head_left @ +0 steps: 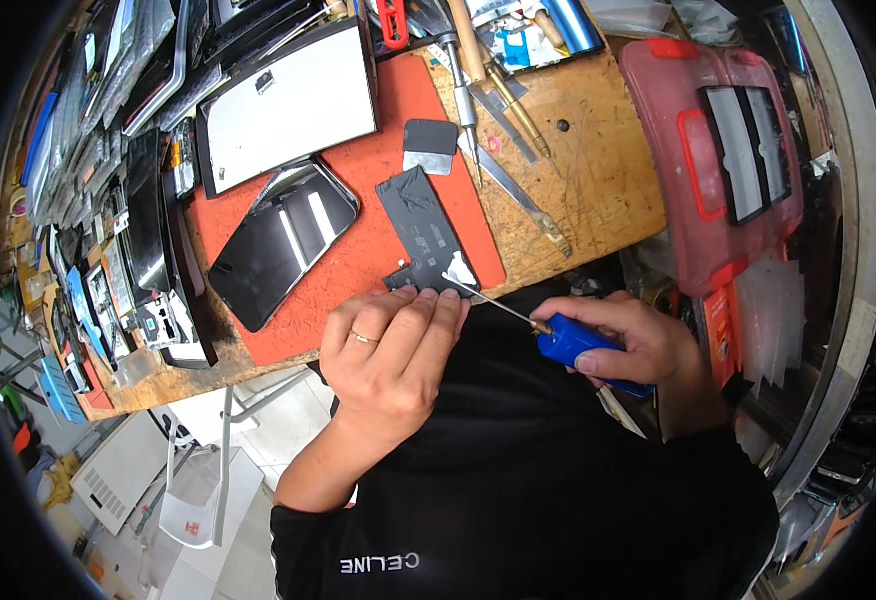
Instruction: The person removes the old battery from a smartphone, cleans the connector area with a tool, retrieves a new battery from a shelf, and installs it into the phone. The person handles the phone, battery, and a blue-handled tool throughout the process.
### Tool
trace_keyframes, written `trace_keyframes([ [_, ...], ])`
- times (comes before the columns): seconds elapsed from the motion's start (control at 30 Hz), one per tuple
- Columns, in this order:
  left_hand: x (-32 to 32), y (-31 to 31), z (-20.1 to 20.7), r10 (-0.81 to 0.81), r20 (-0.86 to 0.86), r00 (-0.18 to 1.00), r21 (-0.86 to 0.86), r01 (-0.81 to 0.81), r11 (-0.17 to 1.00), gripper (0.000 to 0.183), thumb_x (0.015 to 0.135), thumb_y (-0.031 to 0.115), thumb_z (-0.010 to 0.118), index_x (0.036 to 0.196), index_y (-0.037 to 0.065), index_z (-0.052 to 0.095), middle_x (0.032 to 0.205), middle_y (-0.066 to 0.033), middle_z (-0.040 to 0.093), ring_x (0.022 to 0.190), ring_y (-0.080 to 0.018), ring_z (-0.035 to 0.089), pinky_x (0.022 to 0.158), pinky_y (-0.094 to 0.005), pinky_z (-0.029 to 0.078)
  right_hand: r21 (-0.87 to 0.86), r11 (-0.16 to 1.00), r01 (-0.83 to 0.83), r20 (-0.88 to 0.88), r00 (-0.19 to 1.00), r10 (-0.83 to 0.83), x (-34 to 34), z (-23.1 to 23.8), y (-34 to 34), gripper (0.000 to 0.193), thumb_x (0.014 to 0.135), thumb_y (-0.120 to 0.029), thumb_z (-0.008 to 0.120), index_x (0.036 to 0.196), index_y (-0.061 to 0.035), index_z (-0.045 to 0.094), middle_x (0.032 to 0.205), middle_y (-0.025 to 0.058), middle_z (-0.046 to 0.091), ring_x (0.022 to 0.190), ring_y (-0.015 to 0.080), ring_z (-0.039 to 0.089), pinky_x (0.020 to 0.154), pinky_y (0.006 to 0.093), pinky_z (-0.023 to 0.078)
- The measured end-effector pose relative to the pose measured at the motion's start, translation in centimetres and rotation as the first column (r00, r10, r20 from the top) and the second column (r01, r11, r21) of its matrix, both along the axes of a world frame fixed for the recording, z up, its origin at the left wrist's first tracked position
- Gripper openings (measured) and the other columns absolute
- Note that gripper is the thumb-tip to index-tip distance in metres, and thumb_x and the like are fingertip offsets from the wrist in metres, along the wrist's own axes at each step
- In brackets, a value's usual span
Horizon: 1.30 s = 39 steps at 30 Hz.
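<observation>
Head view: the battery (426,235) is lying on the mat (353,262), its near end sitting by the edge of the bench (598,180), where the left hand (388,345) is resting its fingertips. The thumb is hiding, so whether that hand is pinching the battery or only pressing it, I cannot tell. The right hand (638,340) is gripping the blue tool (573,342), fingers closing round its handle, and the rod (503,307) is pointing at the white patch (461,268); whether its tip is touching is too small to judge. A slip is looking like the main danger: with the rod running so close to the left fingertips, a jerk of the right wrist could be sending it into skin. Too hard a push could be denting or piercing the battery, and a weak left hold could be letting it skid
</observation>
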<state>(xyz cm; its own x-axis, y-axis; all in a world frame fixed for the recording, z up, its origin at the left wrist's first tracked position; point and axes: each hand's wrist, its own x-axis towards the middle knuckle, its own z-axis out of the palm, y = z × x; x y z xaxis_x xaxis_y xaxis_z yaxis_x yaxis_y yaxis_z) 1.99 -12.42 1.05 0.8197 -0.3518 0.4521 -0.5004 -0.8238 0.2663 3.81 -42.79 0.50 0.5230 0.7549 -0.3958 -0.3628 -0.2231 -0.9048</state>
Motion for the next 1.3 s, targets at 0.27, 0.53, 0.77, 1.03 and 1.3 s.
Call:
trace_keyframes([
  [0.27,-0.1,0.0,-0.4,0.002,0.013,1.000,-0.004,-0.002,1.000,0.019,0.079,0.013,0.090,0.095,0.006,0.082,0.089,0.0002,0.074,0.089,-0.0172,0.071,0.081,-0.0347,0.054,0.242,0.952,-0.186,0.210,0.968,0.135,0.4,1.4,-0.1,0.063,0.106,-0.032,0.067,0.157,0.0005,0.050,0.113,0.0200,0.076,0.086,0.0284,0.077,0.081,0.0381,0.061],
  [0.53,-0.2,-0.2,0.0,0.025,0.007,1.000,0.003,-0.025,1.000,0.020,0.078,0.012,0.091,0.094,0.007,0.081,0.090,0.0005,0.073,0.089,-0.0174,0.072,0.082,-0.0354,0.054,0.044,0.998,0.032,-0.061,0.998,-0.030,0.1,-0.5,-0.9,0.065,0.105,-0.027,0.072,0.160,-0.0005,0.050,0.088,0.0076,0.070,0.071,0.0123,0.070,0.066,0.0287,0.057],
  [0.77,-0.1,-0.1,0.2,0.030,-0.035,0.999,-0.009,-0.030,1.000,0.020,0.078,0.012,0.091,0.094,0.008,0.081,0.089,0.0013,0.072,0.090,-0.0178,0.070,0.082,-0.0361,0.054,0.065,0.998,0.004,-0.054,0.999,0.000,0.2,-1.0,-1.6,0.063,0.105,-0.024,0.070,0.159,0.0016,0.050,0.085,0.0066,0.070,0.069,0.0124,0.070,0.065,0.0281,0.056],
  [1.03,-0.2,-0.3,0.3,0.031,-0.024,0.999,0.009,-0.031,0.999,0.020,0.077,0.013,0.091,0.094,0.008,0.081,0.089,0.0018,0.072,0.090,-0.0175,0.070,0.082,-0.0352,0.052,-0.020,0.993,-0.119,0.054,0.991,0.120,1.0,-0.1,-3.4,0.064,0.104,-0.022,0.070,0.160,0.0022,0.049,0.085,0.0095,0.071,0.068,0.0159,0.071,0.066,0.0306,0.056],
  [1.3,-0.1,0.0,-0.1,0.011,-0.025,1.000,-0.022,-0.012,1.000,0.020,0.077,0.013,0.091,0.094,0.008,0.081,0.089,0.0016,0.072,0.089,-0.0176,0.070,0.082,-0.0357,0.053,0.024,0.989,-0.144,0.213,0.968,0.136,2.0,0.9,-4.6,0.063,0.105,-0.020,0.071,0.159,0.0027,0.049,0.086,0.0101,0.072,0.069,0.0169,0.072,0.066,0.0310,0.055],
])
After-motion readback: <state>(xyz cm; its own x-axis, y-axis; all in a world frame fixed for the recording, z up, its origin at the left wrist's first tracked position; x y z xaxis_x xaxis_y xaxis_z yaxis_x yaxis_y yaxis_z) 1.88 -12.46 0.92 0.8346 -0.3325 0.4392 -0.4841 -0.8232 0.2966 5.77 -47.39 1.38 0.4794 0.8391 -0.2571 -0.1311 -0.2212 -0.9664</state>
